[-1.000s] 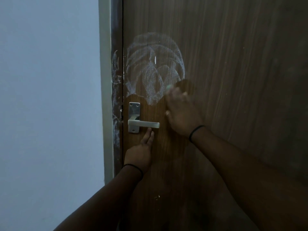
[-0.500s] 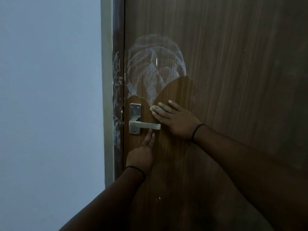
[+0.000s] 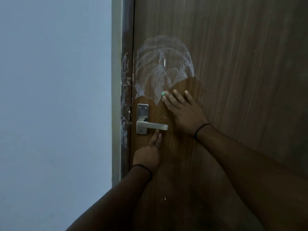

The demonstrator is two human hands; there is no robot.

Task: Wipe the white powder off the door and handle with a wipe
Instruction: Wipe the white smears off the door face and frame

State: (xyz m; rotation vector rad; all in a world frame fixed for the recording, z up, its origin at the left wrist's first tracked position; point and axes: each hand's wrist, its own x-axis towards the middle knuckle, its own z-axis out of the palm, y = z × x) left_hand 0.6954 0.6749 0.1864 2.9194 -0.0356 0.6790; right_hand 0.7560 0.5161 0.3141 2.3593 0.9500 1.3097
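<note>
The right hand (image 3: 183, 110) lies flat on the door (image 3: 241, 80), fingers straight and spread, pressing a greenish wipe (image 3: 163, 93) against the wood. Only a small corner of the wipe peeks out past the fingertips, at about eleven o'clock from the knuckles; the rest is hidden under the palm. The left hand (image 3: 147, 155) rests lower down with two fingers straight, reaching up to the underside of the metal handle (image 3: 152, 126); it grips nothing, and I cannot tell whether they quite touch the lever.

The white powder (image 3: 163, 69) sits at twelve o'clock from the handle, a fan of smears, with its lower right edge already cut back to bare wood just beside the wipe. More powder streaks the door frame (image 3: 125, 97) at nine o'clock from that patch.

The wipe looks thin, soft and very light, so it will likely bunch or slip out unless pinned under a flat palm. The powder seems loose and should lift easily. The handle is stiff and smooth; wrapping the wipe around the lever would probably suit it best.
</note>
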